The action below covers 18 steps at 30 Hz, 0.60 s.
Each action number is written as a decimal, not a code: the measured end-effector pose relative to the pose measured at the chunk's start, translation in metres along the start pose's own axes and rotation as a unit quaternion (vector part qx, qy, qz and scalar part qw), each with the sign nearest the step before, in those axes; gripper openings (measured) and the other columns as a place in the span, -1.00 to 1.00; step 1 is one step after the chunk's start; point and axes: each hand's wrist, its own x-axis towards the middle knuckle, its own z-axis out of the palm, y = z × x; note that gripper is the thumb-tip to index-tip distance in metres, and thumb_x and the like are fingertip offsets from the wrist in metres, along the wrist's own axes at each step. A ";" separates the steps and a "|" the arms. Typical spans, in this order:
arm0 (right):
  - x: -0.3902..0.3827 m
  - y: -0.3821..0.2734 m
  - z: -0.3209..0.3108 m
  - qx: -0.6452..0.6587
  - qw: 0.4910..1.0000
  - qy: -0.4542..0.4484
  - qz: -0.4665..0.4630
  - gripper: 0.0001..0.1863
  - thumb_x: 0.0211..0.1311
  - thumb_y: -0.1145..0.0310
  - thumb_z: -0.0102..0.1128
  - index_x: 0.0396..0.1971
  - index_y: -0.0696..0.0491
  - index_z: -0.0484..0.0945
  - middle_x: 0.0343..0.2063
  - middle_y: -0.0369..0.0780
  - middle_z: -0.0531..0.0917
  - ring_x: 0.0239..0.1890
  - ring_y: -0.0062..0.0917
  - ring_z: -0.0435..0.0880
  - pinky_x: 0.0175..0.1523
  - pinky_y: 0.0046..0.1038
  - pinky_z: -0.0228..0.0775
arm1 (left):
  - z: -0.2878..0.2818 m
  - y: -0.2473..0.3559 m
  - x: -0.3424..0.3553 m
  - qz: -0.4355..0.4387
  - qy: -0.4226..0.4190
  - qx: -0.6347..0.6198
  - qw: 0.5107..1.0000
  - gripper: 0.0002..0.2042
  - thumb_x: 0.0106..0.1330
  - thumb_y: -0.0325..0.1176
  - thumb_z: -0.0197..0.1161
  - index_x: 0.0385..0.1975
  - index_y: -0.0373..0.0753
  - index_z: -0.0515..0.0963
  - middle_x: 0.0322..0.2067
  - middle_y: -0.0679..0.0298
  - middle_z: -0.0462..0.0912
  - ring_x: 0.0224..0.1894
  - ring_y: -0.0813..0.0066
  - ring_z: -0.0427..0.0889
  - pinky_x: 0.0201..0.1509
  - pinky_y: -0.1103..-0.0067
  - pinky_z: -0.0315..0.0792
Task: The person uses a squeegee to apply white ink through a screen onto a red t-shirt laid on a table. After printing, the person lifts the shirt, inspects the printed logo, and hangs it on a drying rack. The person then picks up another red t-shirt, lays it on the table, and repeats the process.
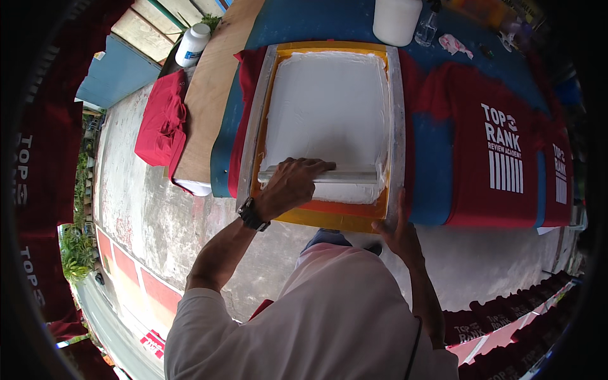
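Tabletop, left hand on squeegee

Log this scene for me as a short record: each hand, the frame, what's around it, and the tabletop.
Left hand: gripping a silvery bar laid across the frame
Right hand: touching the frame's lower right corner
Frame: rectangular, its inside mostly coated white
Beneath frame: red cloth, showing at both sides
Right of frame: red shirt with white print
Tabletop: blue
Far edge: white tub, clear bottle
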 end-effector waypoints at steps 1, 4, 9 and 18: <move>0.000 0.001 0.000 0.007 1.000 -0.004 0.006 0.24 0.36 0.07 0.49 0.69 0.09 -0.30 0.49 0.34 0.28 0.45 0.22 0.45 0.54 -0.04 0.33 | -0.011 0.000 0.007 0.010 -0.008 0.008 1.000 -0.39 0.13 -0.75 0.13 0.23 -0.16 0.65 0.07 0.07 0.81 0.04 0.06 0.81 0.04 0.25 0.72; 0.001 0.001 0.000 0.030 0.999 -0.016 0.029 0.23 0.36 0.08 0.49 0.69 0.09 -0.30 0.48 0.32 0.30 0.45 0.20 0.46 0.53 -0.05 0.35 | -0.028 0.012 0.005 0.013 -0.023 0.029 0.999 -0.39 0.14 -0.73 0.13 0.24 -0.16 0.64 0.09 0.06 0.80 0.09 0.07 0.80 0.14 0.23 0.67; 0.002 -0.009 -0.005 0.036 0.997 -0.024 0.059 0.26 0.35 0.04 0.50 0.70 0.07 -0.30 0.35 0.32 0.49 0.33 0.20 0.60 0.43 -0.06 0.47 | -0.012 0.029 -0.025 -0.001 -0.023 0.038 0.999 -0.41 0.22 -0.68 0.18 0.30 -0.15 0.61 0.20 0.03 0.73 0.24 0.03 0.71 0.37 0.14 0.51; 0.005 -0.014 -0.008 0.057 0.995 -0.041 0.075 0.22 0.39 0.04 0.45 0.70 0.00 -0.33 0.24 0.32 0.60 0.21 0.24 0.68 0.35 -0.03 0.53 | 0.046 0.032 -0.060 -0.015 0.029 0.099 0.994 -0.39 0.22 -0.70 0.24 0.32 -0.13 0.59 0.23 0.00 0.63 0.34 0.03 0.58 0.37 0.14 0.42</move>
